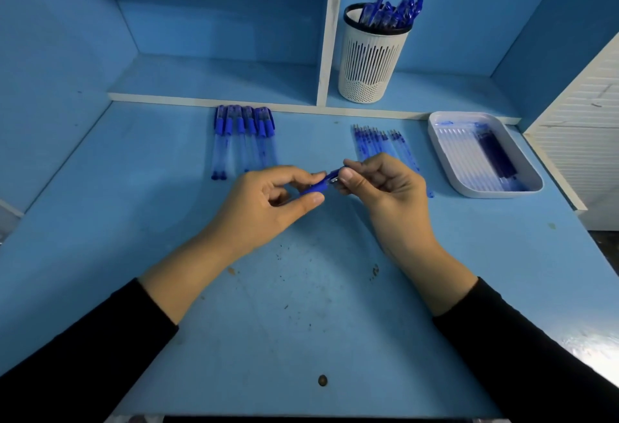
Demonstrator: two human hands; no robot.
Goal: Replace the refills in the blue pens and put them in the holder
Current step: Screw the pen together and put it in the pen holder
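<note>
Over the middle of the desk both hands hold one blue pen. My left hand pinches its blue grip end between thumb and fingers. My right hand grips the other end, and most of the barrel is hidden inside it. A row of several capped blue pens lies at the back left of the desk. Several loose refills lie at the back right, partly behind my right hand. The white slotted holder stands on the shelf with several blue pens in it.
A white tray holding refills sits at the right of the desk. A white shelf divider rises just left of the holder. Blue walls enclose the desk on both sides. A white slatted panel stands at the far right.
</note>
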